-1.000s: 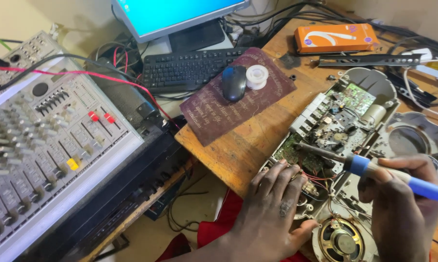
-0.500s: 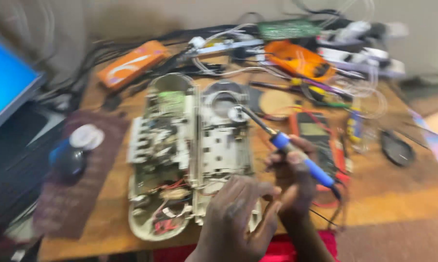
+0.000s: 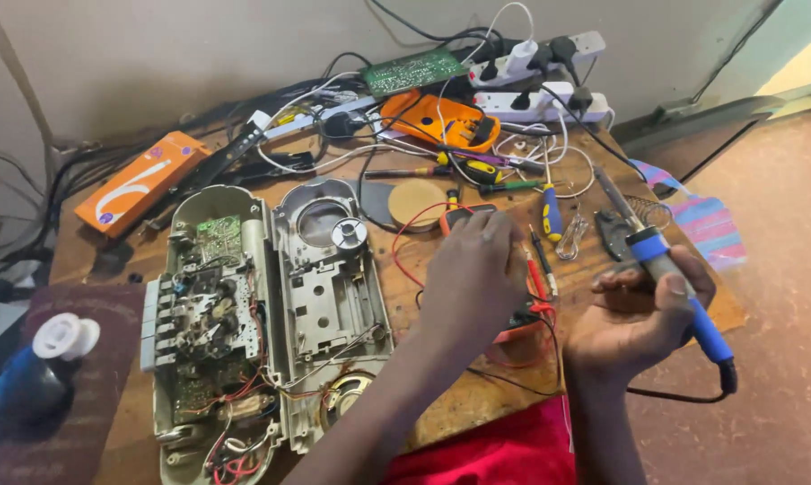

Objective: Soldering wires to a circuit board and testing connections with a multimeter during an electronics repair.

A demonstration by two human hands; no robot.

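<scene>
My right hand (image 3: 643,314) grips a blue-handled soldering iron (image 3: 666,269), its metal tip pointing up and away over the right part of the wooden table (image 3: 414,395). My left hand (image 3: 473,278) lies palm down on an orange-edged multimeter (image 3: 517,328), covering most of it; red and black probe leads (image 3: 535,269) run beside it. To the left lies an opened cassette radio, split into a half with circuit boards (image 3: 210,314) and a grey half with a small speaker (image 3: 329,296).
Screwdrivers (image 3: 549,211), a round yellowish tin (image 3: 417,203), an orange tool (image 3: 439,121), a green circuit board (image 3: 414,72) and white power strips (image 3: 540,103) crowd the table's back. An orange box (image 3: 140,180) lies at back left. A solder spool (image 3: 64,337) and dark mouse (image 3: 24,386) sit at left.
The view swung right from the mixer and keyboard to the table. My left hand left the radio and settled on the multimeter; my right hand carried the soldering iron off to the right.
</scene>
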